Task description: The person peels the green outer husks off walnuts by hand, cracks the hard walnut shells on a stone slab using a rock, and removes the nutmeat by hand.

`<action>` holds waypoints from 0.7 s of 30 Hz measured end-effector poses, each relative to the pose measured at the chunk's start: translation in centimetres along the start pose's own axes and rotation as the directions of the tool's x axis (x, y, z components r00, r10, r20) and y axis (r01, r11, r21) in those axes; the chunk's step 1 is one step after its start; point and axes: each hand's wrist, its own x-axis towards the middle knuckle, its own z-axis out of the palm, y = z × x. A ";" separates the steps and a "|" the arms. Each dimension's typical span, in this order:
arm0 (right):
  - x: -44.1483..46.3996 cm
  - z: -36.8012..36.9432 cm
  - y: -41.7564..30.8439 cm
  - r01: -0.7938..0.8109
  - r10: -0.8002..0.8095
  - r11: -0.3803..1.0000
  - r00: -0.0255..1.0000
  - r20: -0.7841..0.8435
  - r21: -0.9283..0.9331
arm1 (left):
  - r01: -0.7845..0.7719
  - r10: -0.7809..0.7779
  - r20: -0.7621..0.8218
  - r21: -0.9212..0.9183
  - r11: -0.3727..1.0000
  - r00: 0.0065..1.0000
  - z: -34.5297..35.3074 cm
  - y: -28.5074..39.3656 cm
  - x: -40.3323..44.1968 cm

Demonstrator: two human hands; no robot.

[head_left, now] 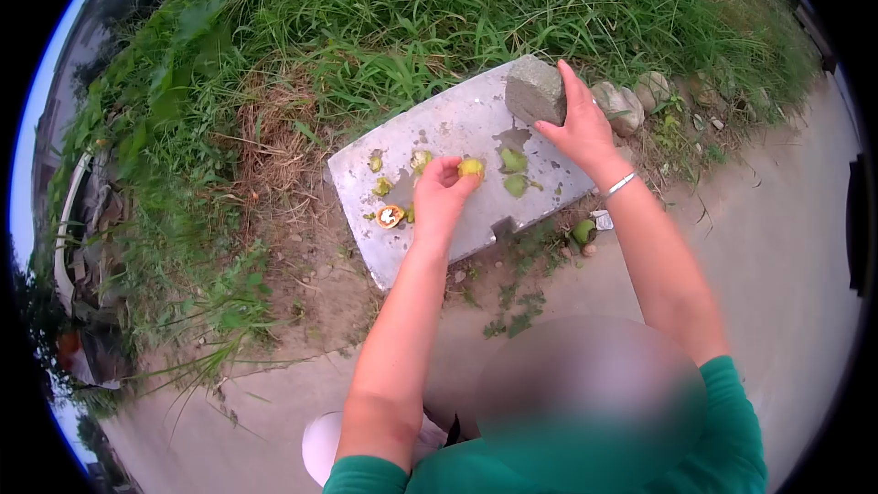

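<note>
A yellowish-green walnut is pinched between the thumb and fingers of my left hand, over the middle of a pale stone slab. My right hand, with a bracelet at the wrist, grips a grey rock by its right side at the slab's upper right corner. Green husk pieces lie between the two hands beside a wet stain. An opened walnut half with a white inside lies left of my left hand. Small husk bits are scattered near it.
Tall grass grows behind the slab. Several rounded stones lie to its right. A green fruit and a white scrap rest on the ground by the front right edge. Concrete paving runs along the right and front.
</note>
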 end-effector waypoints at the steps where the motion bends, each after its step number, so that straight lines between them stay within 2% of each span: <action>1: 0.4 0.3 -0.2 -0.117 0.104 0.990 0.984 0.148 0.082 | -0.004 0.004 -0.008 0.004 1.000 1.000 0.6 -0.2 1.1; 3: 0.8 0.4 -0.4 -0.150 0.135 0.986 0.977 0.167 0.078 | -0.172 0.212 -0.089 0.330 0.928 0.973 2.3 -0.4 3.6; 4: 1.0 0.5 -0.3 -0.147 0.130 0.982 0.981 0.143 0.118 | -0.174 0.217 -0.097 0.330 0.928 0.971 3.3 -0.1 4.6; 6: 1.3 1.0 0.1 -0.151 0.134 0.972 0.986 0.103 0.182 | -0.402 0.467 -0.028 0.463 0.789 0.884 5.2 0.1 6.2; 7: 1.3 1.3 0.3 -0.146 0.128 0.972 0.986 0.104 0.184 | -0.402 0.470 -0.033 0.465 0.789 0.882 5.5 -0.2 6.7; 9: 1.1 1.7 0.8 -0.096 0.085 0.968 0.995 0.054 0.231 | -0.353 0.447 -0.011 0.597 0.720 0.894 6.2 -0.4 7.2; 10: 1.1 1.9 0.9 -0.074 0.071 0.964 0.997 0.023 0.255 | -0.319 0.475 -0.008 0.732 0.602 0.880 6.2 -0.4 7.1; 14: 0.6 2.0 0.8 -0.054 0.060 0.954 0.998 -0.011 0.294 | -0.213 0.414 -0.059 0.787 0.579 0.908 6.3 -0.3 6.4; 16: 0.5 2.3 0.7 0.008 0.016 0.959 0.996 -0.085 0.285 | -0.154 0.374 -0.161 0.713 0.684 0.914 6.2 -0.7 6.7; 17: 0.5 2.3 0.5 0.015 0.009 0.957 0.997 -0.082 0.288 | -0.149 0.375 -0.170 0.714 0.684 0.911 6.3 -0.9 6.9; 19: 0.7 2.0 0.1 0.054 -0.009 0.937 0.991 -0.130 0.346 | -0.039 0.230 -0.274 0.561 0.827 0.934 7.0 -0.8 7.1; 20: 1.1 1.8 -0.3 0.060 -0.018 0.936 0.992 -0.125 0.347 | -0.034 0.229 -0.284 0.557 0.830 0.931 7.5 -0.8 7.3; 21: 1.6 1.3 -0.9 0.114 -0.044 0.928 0.978 -0.202 0.354 | -0.066 0.286 -0.301 0.575 0.815 0.910 8.1 -0.8 7.5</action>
